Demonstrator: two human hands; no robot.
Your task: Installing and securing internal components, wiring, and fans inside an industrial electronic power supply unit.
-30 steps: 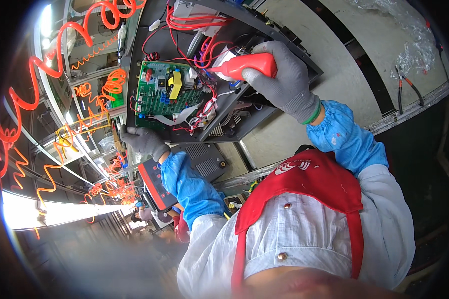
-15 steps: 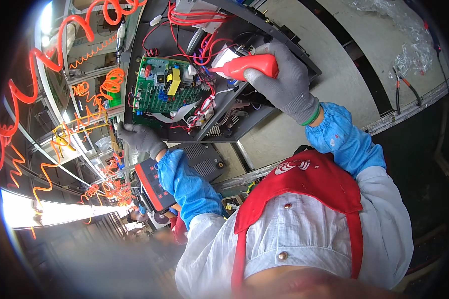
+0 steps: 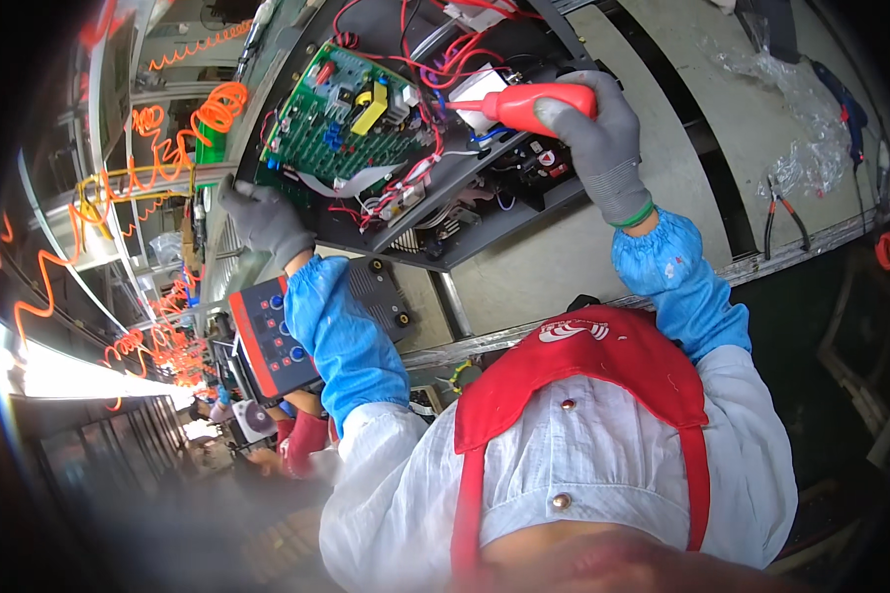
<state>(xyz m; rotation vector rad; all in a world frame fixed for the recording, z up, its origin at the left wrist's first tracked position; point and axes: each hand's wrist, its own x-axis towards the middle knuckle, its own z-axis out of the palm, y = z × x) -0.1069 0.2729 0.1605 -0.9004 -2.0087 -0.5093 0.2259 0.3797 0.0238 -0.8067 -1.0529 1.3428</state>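
Note:
My right hand (image 3: 603, 133), in a grey glove, is closed round the red handle of a screwdriver (image 3: 529, 107). The screwdriver lies nearly level, its narrow end pointing left among wires beside a white block (image 3: 477, 102); I cannot make out what its tip touches. Below that spot runs a dark metal casing (image 3: 445, 252) with a green circuit board (image 3: 336, 124) inside. On the board stands a yellow-wrapped transformer (image 3: 370, 108). My left hand (image 3: 265, 219), also gloved, rests at the casing's near left corner, with a finger and thumb apart; the other fingertips are partly hidden.
A second unit with a red-edged control panel (image 3: 272, 341) stands beside my left forearm. Orange coiled hoses (image 3: 222, 107) hang at the left. Pliers (image 3: 783, 217), crumpled clear plastic (image 3: 811, 158) and a dark blue power tool (image 3: 843, 109) lie to the right. Another person's red sleeve (image 3: 305, 445) shows lower left.
The view has shifted, so the casing and board sit farther right and a little higher. My right hand still grips the screwdriver; my left hand stays by the casing's corner.

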